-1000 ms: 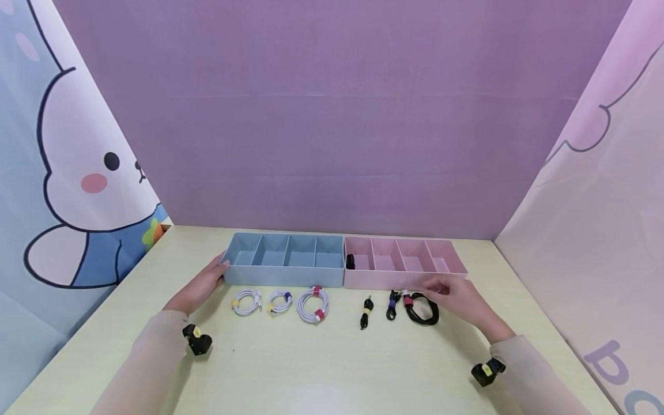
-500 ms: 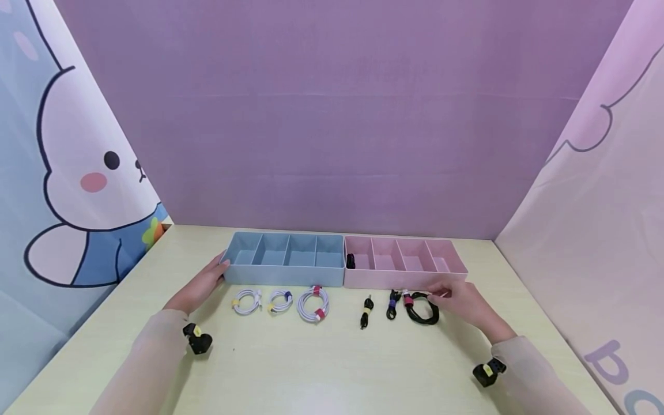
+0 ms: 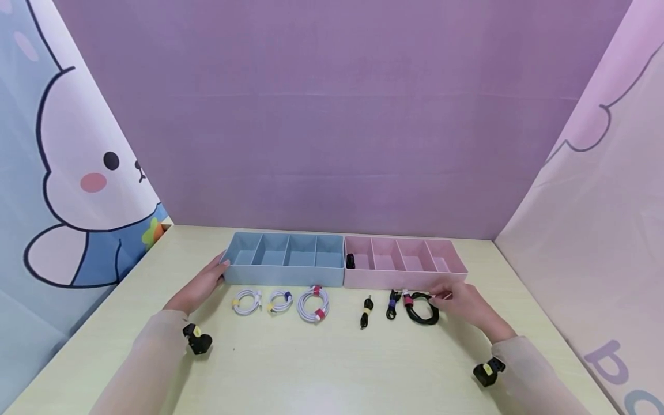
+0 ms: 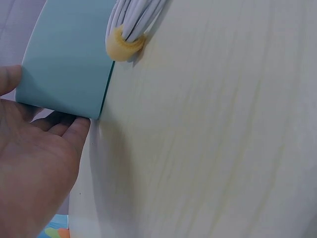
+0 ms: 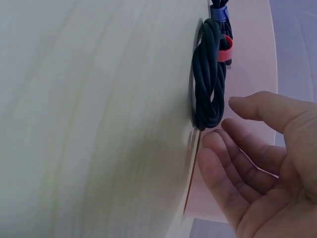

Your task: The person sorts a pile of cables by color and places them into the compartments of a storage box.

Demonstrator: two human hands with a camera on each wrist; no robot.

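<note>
My left hand (image 3: 199, 286) touches the left end of the blue divided box (image 3: 282, 276). In the left wrist view its fingers lie along the end wall, with the thumb by the rim. My right hand (image 3: 467, 300) is beside the large black coiled cable (image 3: 427, 320) with a red tie, in front of the pink divided box (image 3: 384, 281). In the right wrist view the fingers are loosely bent, with nothing between them and the thumb; the fingertips come close to the coil (image 5: 210, 79) and the box front.
Three white coiled cables (image 3: 316, 318) lie before the blue box. A black cable with a yellow tie (image 3: 366, 312) and one with a purple tie (image 3: 391, 312) lie before the pink box. A black bundle (image 3: 350, 261) sits in its leftmost compartment. A purple backdrop (image 3: 332, 115) stands behind.
My right hand has shifted very slightly right and down beside the large black cable. The left hand, both boxes and the cables stay where they were.
</note>
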